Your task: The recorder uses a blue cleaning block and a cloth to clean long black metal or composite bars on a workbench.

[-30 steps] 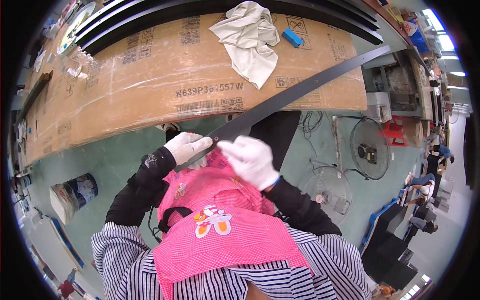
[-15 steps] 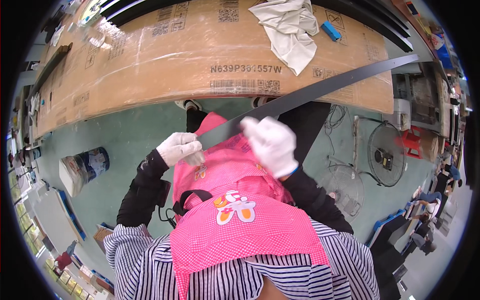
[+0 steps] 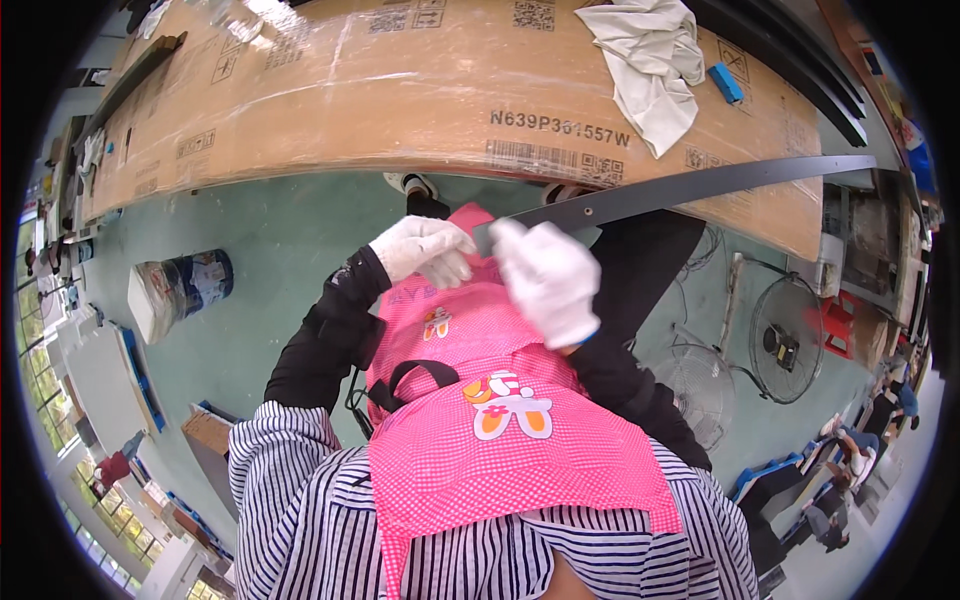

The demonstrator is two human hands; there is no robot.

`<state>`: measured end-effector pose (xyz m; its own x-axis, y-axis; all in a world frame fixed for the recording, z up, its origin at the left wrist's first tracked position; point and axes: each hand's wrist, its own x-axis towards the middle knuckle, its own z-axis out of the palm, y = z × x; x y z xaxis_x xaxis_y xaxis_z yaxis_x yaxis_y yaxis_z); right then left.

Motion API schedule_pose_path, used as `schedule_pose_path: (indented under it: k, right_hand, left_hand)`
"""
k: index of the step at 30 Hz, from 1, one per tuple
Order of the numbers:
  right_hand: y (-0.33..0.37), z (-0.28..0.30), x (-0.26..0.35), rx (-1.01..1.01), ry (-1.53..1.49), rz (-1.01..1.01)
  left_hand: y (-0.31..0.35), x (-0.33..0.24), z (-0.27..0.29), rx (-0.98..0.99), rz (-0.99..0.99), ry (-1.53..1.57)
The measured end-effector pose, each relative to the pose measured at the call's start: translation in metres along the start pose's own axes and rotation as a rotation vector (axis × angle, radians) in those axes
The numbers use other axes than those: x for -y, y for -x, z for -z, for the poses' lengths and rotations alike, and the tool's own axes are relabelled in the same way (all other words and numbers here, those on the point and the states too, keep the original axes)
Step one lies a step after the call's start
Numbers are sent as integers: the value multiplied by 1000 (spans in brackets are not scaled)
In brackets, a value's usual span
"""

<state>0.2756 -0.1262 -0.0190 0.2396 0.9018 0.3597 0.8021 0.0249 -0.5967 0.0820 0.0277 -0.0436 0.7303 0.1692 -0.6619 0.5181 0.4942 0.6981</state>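
A long, flat dark grey strip [image 3: 690,187] with small holes slants from in front of my apron up to the right, over the cardboard's near edge. White-gloved, my left hand [image 3: 425,252] is closed at the strip's near end, its fingers curled. My right hand [image 3: 548,285], gloved too, is closed against the strip just right of that end. Motion blurs it, and whatever it may hold is hidden. On the cardboard-topped surface [image 3: 390,120] beyond lie a crumpled off-white cloth [image 3: 655,75] and a small blue block [image 3: 726,84].
Long black bars [image 3: 790,65] lie at the far right. A floor fan [image 3: 785,338] and a second fan [image 3: 695,395] stand right of me, near loose cables. A bucket [image 3: 205,278] is on the green floor at left. People [image 3: 855,455] are farther off at right.
My view has shifted, so the cardboard sits differently in it. The strip now slopes less steeply. My left hand has come closer to my right, which stays at the strip.
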Motion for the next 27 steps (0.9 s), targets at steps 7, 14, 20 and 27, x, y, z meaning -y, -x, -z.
schedule_pose_path:
  k: [7,14,20,27]
  right_hand:
    - [26,39,-11,414,-369,-119]
    - [41,106,-81,-305,-873,-973]
    - [44,136,-123,-787,-1092,-1092]
    - [61,122,-93,-150,-1239,-791]
  left_hand:
    - [30,9,41,-678,-184,-108]
    - [9,-71,-82,-568,-695,-1191]
    - [-53,-45,-112,-676,-645,-1621]
    - [-1,-77,-84,441,-111,-397]
